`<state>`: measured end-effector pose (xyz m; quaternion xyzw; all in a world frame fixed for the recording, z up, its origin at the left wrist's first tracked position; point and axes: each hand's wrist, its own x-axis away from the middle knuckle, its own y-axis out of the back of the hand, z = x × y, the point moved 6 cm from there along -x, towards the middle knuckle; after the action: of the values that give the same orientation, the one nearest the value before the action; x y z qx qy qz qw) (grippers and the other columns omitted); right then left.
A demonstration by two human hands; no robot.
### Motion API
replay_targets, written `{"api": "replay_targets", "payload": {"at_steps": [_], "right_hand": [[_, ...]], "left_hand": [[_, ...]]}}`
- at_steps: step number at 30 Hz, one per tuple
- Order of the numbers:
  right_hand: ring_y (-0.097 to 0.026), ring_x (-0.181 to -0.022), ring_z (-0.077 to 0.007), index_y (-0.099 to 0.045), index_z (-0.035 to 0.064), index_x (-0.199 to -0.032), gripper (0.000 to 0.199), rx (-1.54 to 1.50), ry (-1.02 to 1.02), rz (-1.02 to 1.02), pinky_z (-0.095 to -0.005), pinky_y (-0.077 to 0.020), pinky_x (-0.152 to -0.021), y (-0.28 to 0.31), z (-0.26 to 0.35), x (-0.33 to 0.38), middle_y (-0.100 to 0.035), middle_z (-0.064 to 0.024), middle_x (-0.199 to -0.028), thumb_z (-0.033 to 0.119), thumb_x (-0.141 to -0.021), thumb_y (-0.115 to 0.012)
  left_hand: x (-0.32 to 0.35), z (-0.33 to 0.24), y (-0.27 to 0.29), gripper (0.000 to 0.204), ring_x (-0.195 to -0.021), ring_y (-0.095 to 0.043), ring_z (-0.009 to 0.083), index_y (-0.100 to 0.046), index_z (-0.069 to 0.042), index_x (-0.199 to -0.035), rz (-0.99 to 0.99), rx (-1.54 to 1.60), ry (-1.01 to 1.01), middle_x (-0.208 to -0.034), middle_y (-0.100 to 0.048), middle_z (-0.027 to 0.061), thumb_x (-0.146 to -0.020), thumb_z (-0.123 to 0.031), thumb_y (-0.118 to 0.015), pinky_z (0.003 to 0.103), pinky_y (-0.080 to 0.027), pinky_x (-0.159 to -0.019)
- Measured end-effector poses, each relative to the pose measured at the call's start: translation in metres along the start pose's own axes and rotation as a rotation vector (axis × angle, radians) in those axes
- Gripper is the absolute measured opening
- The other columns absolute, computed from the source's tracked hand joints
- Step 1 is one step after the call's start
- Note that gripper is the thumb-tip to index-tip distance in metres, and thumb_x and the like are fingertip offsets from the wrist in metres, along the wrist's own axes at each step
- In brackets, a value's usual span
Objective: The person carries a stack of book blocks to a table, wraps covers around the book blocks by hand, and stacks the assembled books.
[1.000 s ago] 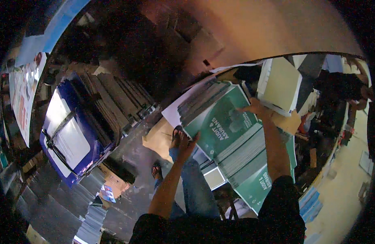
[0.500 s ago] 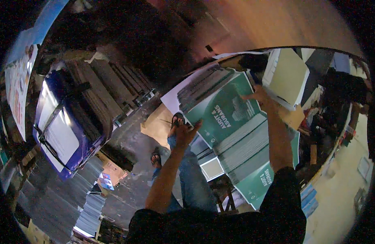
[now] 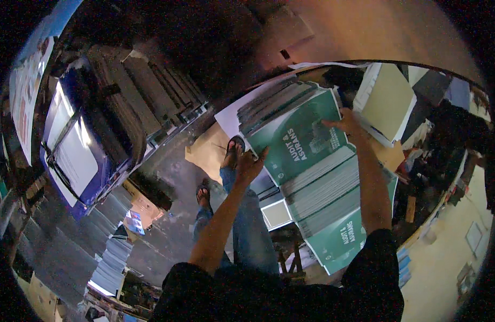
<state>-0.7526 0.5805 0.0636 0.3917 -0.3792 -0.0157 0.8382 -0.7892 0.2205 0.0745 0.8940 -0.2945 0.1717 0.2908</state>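
Observation:
A stack of green-covered books [image 3: 295, 142] lies in front of me, its top cover tilted toward me. My left hand [image 3: 249, 168] is closed on its left edge, thumb on the cover and the other fingers partly hidden. At the right edge my right hand [image 3: 348, 126] grips the same books, with its thumb over the cover. Nearer to me are the layered edges of more books [image 3: 320, 185], ending in another green cover [image 3: 338, 241]. Behind the gripped books stands a further row of book edges [image 3: 274, 104].
A pale yellow-green board or pad [image 3: 387, 102] leans at the far right. Brown paper [image 3: 207, 153] lies on the floor near my feet. To the left stand a strapped purple-and-white bundle [image 3: 78, 145] and stacked dark boards [image 3: 145, 96]. A small white-framed panel [image 3: 277, 214] is beside my leg.
The view has shifted slightly. Both hands keep their hold on the green books, and more of the book edges behind the top cover now shows.

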Motion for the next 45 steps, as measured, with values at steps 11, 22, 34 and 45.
{"api": "replay_targets", "payload": {"at_steps": [11, 22, 34, 45], "right_hand": [[-0.066, -0.090, -0.0228, -0.064, 0.0018, -0.114, 0.053, -0.362, 0.011, 0.162, -0.0362, -0.0511, -0.081, -0.014, -0.014, -0.004, -0.069, -0.0078, -0.102, 0.022, -0.071, -0.086], [-0.067, -0.080, -0.0315, -0.070, 0.0088, -0.094, 0.024, 0.013, 0.234, -0.867, -0.0416, -0.0523, -0.075, 0.034, 0.198, 0.006, -0.071, -0.0131, -0.087, 0.028, -0.080, -0.071], [-0.061, -0.079, -0.0150, -0.069, -0.0037, -0.102, 0.035, -1.203, -0.576, -1.145, -0.0311, -0.0498, -0.076, -0.321, 0.180, 0.257, -0.069, -0.0087, -0.085, 0.028, -0.090, -0.064], [-0.060, -0.102, -0.0201, -0.059, -0.0088, -0.122, 0.047, -1.227, -0.396, -1.262, -0.0314, -0.0454, -0.092, -0.361, 0.097, 0.211, -0.067, -0.0153, -0.111, 0.024, -0.088, -0.063]], "left_hand": [[-0.009, 0.036, -0.014, 0.070, -0.087, -0.067, 0.0351, -0.059, 0.004, -0.107, -0.124, -0.032, -0.140, -0.094, -0.067, 0.0199, -0.072, -0.055, -0.073, 0.046, -0.050, -0.082], [-0.033, -0.007, 0.004, 0.099, -0.117, -0.057, 0.0344, -0.042, 0.005, -0.134, -0.033, -0.524, -0.341, -0.125, -0.058, 0.0217, -0.063, -0.052, -0.083, 0.043, -0.046, -0.099], [-0.060, 0.007, 0.019, 0.067, -0.090, -0.068, 0.0337, -0.063, -0.001, -0.107, 0.127, -0.119, -0.659, -0.102, -0.070, 0.0174, -0.061, -0.044, -0.087, 0.043, -0.054, -0.081], [-0.084, 0.019, -0.012, 0.046, -0.076, -0.070, 0.0200, -0.071, 0.001, -0.090, 0.447, -0.044, -0.768, -0.087, -0.074, 0.0093, -0.064, -0.032, -0.090, 0.036, -0.055, -0.070]]}}
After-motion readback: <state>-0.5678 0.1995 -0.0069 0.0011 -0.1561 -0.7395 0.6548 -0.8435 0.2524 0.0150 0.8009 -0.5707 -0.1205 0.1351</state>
